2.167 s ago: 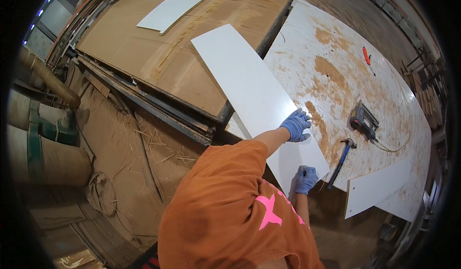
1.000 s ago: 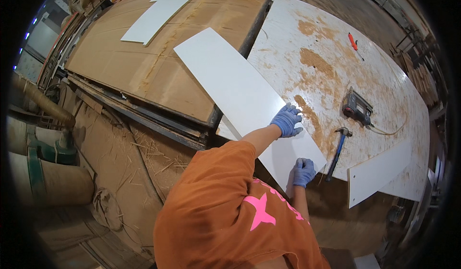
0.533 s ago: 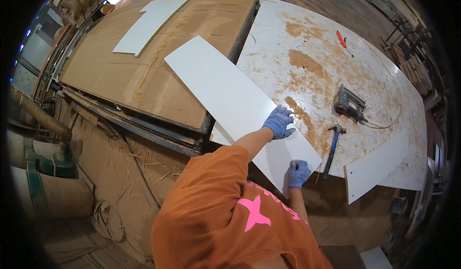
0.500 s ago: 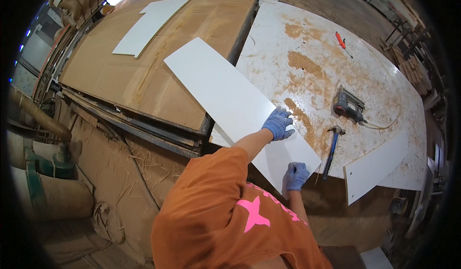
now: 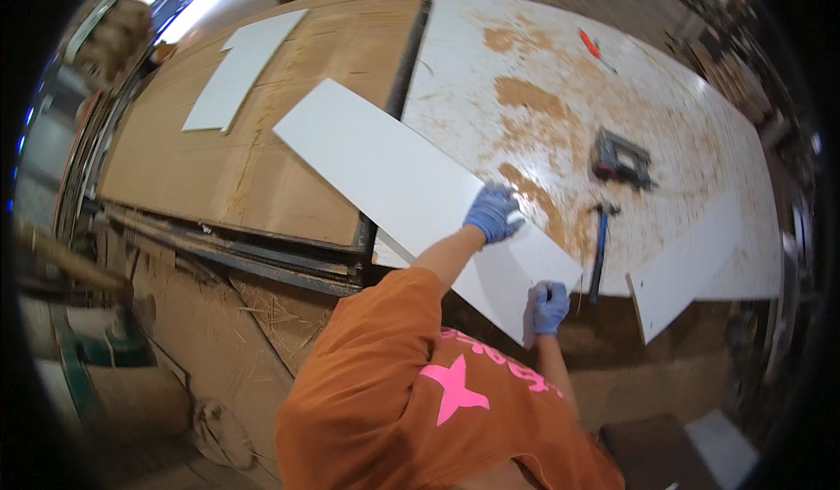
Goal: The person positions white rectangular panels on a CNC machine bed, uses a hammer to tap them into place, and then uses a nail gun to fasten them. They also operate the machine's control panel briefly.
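Observation:
A long white board [image 5: 376,157] lies slantwise, its far left end over the brown sheet stack and its near right end over the white worktable's front edge. My left hand [image 5: 494,213], in a blue glove, rests on the board's face with its fingers laid out over the far long edge. At the near right end is my right hand [image 5: 549,306], also gloved, with its fingers curled in at the board's short edge. Whether something small is pinched in it is hidden. A claw hammer [image 5: 600,254] with a blue and black handle lies just right of the board's end.
On the worktable [image 5: 455,61] are sawdust patches, a nail gun [image 5: 621,159] and a red-handled tool [image 5: 590,44]. A white panel [image 5: 682,267] juts over the front edge at right. Another notched white board [image 5: 241,74] lies on the brown sheet stack [image 5: 341,44].
The whole view has shifted, so the table and tools appear further left. My right hand has slid slightly toward the board's short edge; my left hand stays on the board.

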Action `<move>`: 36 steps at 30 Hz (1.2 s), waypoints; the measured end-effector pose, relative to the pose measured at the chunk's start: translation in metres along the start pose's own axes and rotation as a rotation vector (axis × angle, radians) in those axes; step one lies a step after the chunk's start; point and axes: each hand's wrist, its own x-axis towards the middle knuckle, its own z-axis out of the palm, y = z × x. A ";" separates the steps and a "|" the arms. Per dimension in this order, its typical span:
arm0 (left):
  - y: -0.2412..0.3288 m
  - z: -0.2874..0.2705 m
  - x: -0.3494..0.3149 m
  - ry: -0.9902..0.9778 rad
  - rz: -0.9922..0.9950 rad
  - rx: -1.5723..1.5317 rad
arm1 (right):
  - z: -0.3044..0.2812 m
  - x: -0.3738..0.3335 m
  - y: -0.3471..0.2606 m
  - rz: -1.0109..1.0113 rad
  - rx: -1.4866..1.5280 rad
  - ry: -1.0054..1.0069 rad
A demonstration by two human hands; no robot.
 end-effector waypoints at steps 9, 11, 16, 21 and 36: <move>0.000 -0.042 -0.096 0.242 -0.290 -0.260 | -0.053 -0.057 0.086 0.994 0.332 -0.120; 0.001 -0.049 -0.123 0.281 -0.344 -0.369 | -0.037 -0.103 0.154 0.920 0.525 -0.406; -0.081 -0.017 -0.237 0.766 -0.750 -0.625 | -0.017 -0.072 0.023 1.019 1.021 -0.348; -0.077 -0.073 -0.212 0.446 -1.197 -1.546 | -0.050 -0.066 -0.014 0.916 1.166 -0.336; 0.046 -0.004 -0.055 -0.487 -0.656 -1.450 | -0.217 -0.123 0.007 0.848 1.100 0.397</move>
